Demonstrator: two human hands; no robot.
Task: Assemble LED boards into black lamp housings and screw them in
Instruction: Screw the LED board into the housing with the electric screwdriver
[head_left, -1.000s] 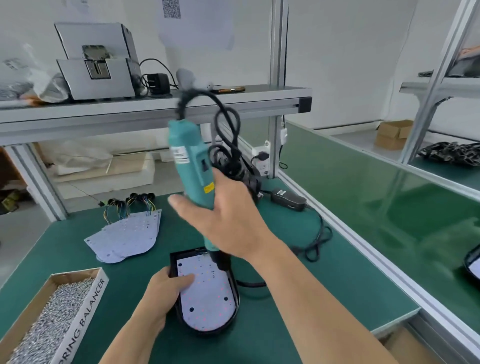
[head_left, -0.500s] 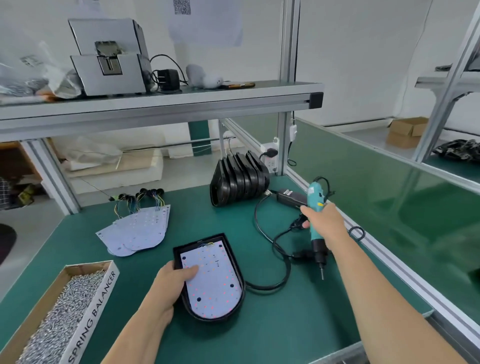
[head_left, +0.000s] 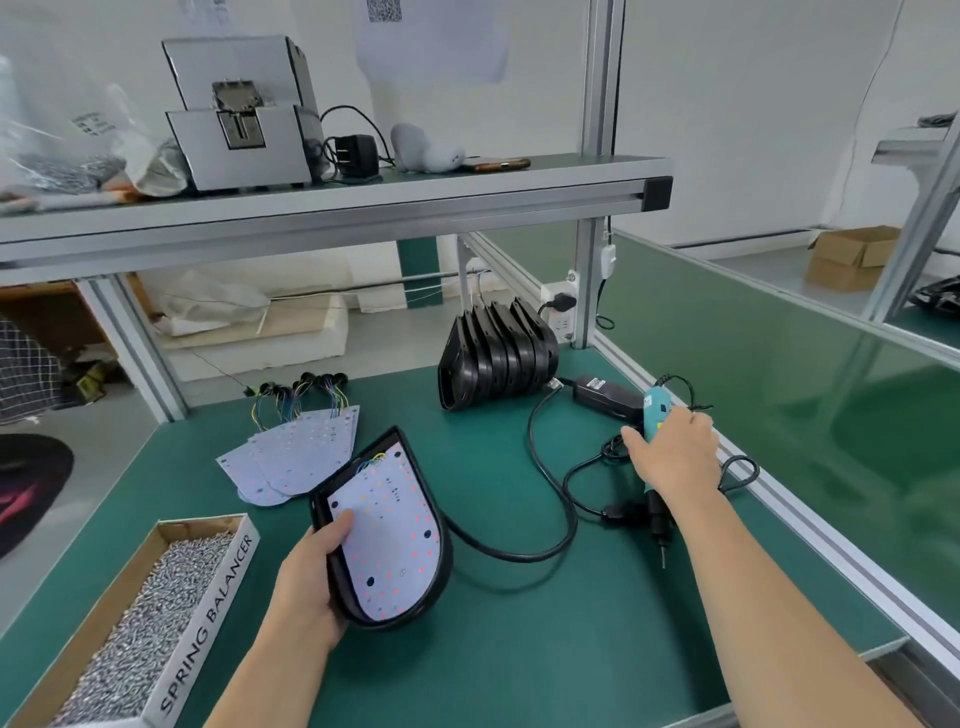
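A black lamp housing (head_left: 442, 564) with a white LED board (head_left: 388, 540) seated in it is tilted up off the green mat. My left hand (head_left: 311, 574) grips its left rim, thumb on the board. My right hand (head_left: 672, 457) holds a teal electric screwdriver (head_left: 653, 415) at the right side of the mat, bit pointing down and toward me. Several loose LED boards (head_left: 296, 457) with coloured wires lie fanned behind the housing. A row of empty black housings (head_left: 493, 358) stands on edge at the back.
A cardboard box of screws (head_left: 140, 634) marked SPRING BALANCER sits at the front left. A black cable (head_left: 540, 551) loops from the power adapter (head_left: 605, 395) across the mat. An aluminium shelf (head_left: 332, 208) overhangs the back. A rail (head_left: 831, 551) bounds the right edge.
My right hand carried the screwdriver from above the housing out to the right side of the mat. My left hand has tilted the housing up off the mat.
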